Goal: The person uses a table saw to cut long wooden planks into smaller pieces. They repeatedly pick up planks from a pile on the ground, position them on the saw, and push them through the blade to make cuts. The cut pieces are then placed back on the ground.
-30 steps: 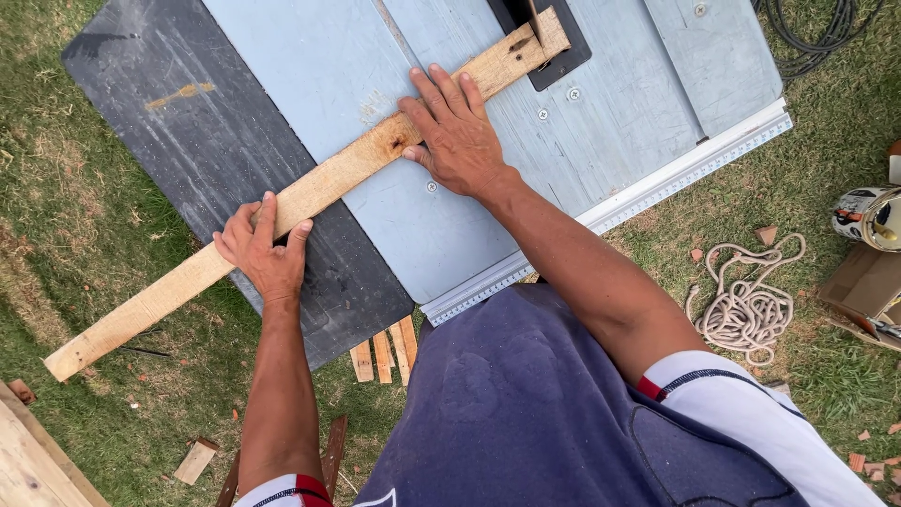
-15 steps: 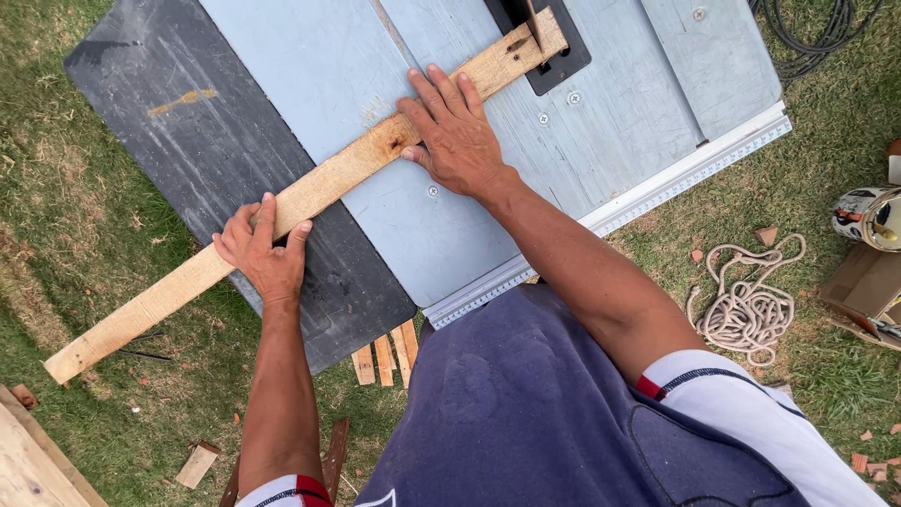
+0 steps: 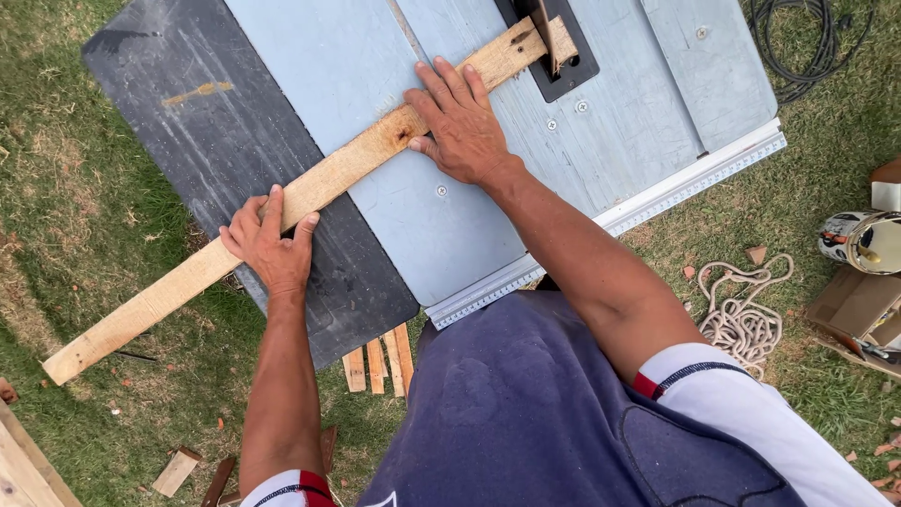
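Observation:
A long rough wooden plank (image 3: 347,169) lies diagonally across a table saw's pale blue top (image 3: 563,141), its far end at the black blade insert (image 3: 563,66). My left hand (image 3: 270,239) grips the plank over the black side extension (image 3: 206,141). My right hand (image 3: 460,122) presses flat on the plank near its middle, fingers spread. The plank's near end (image 3: 75,352) juts out over the grass. The blade itself is hard to make out.
A metal rail (image 3: 657,202) edges the table nearest me. Short wood offcuts (image 3: 377,361) lie on the grass below. A coiled rope (image 3: 746,314), a can (image 3: 863,239) and a cardboard box (image 3: 854,305) sit at right. A black cable (image 3: 798,47) lies top right.
The plank and both hands have barely shifted; the plank's far end sits a little further along the blade insert.

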